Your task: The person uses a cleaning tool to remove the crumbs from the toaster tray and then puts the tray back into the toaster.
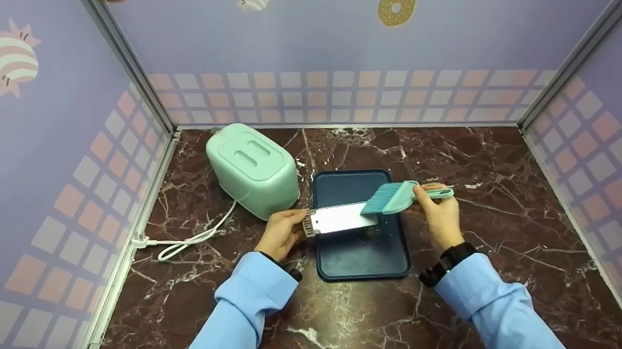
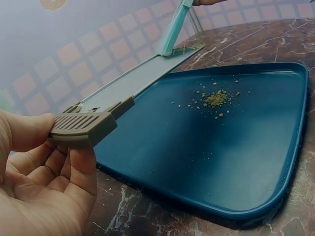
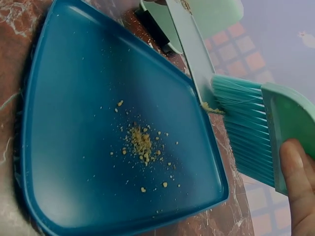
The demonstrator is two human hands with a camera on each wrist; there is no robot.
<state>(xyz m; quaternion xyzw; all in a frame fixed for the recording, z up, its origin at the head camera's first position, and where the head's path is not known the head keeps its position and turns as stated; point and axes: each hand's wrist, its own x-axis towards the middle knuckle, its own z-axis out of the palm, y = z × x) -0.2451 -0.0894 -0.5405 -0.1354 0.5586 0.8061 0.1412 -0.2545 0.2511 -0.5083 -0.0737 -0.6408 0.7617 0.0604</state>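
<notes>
A metal crumb tray (image 1: 340, 218), flat, silvery and shiny with low side rims and a brown ribbed handle (image 2: 84, 129) at one end, is raised above a dark blue rectangular tray (image 1: 354, 262), crossing over its left rim. The left hand (image 1: 280, 234) pinches that handle, thumb on top and bent fingers underneath, with little gap between them. The right hand (image 1: 441, 216) grips a mint-green brush (image 1: 403, 197), thumb flat against the handle; its other fingers are mostly hidden behind. The teal bristles touch the plate near its far end, where a line of crumbs clings along the edge.

A small heap of yellowish-brown crumbs (image 3: 141, 142) lies on the blue tray, with specks scattered about it. The blue tray has a low raised rim and rounded corners. Close to its left edge stands a mint-green toaster (image 1: 258, 166), its white cord (image 1: 201, 238) looped toward the left wall. To the right, the marbled tabletop (image 1: 516, 222) stretches broadly to the right wall.
</notes>
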